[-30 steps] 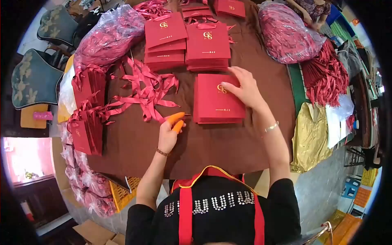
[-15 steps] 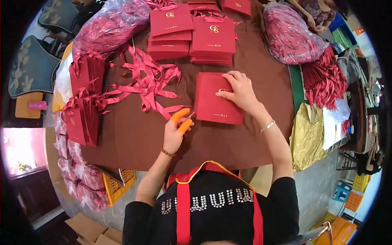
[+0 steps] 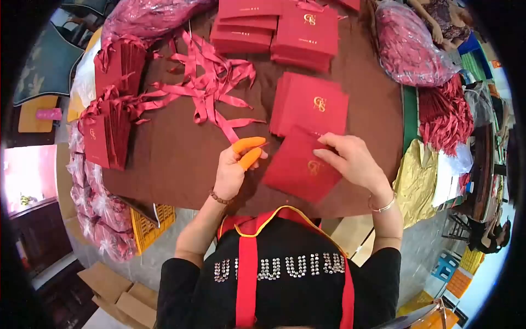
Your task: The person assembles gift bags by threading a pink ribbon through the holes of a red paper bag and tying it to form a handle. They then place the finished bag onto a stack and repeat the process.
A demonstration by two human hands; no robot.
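Observation:
My right hand [image 3: 355, 159] grips a small red paper bag [image 3: 298, 172] with a gold logo by its upper right edge. The bag is tilted and blurred, in front of a stack of the same red bags [image 3: 307, 104] and overlapping its lower edge. My left hand [image 3: 236, 167] wears orange finger covers [image 3: 249, 151] on thumb and forefinger, which are closed together. A pink-red ribbon [image 3: 227, 129] runs from a loose ribbon pile [image 3: 208, 77] to these fingers. A thin tip shows at them, too small to make out.
More stacked red bags [image 3: 304, 38] lie at the back. Bags with ribbon handles [image 3: 104, 137] stand on the left. Plastic sacks of ribbons [image 3: 413, 46] flank the brown-covered table [image 3: 181, 181]. Another person's arm [image 3: 427, 19] shows at the far right.
My right hand has drawn one bag off the stack toward me, and it now lies at an angle. My left hand has stayed nearly in place by the ribbon. The view has shifted.

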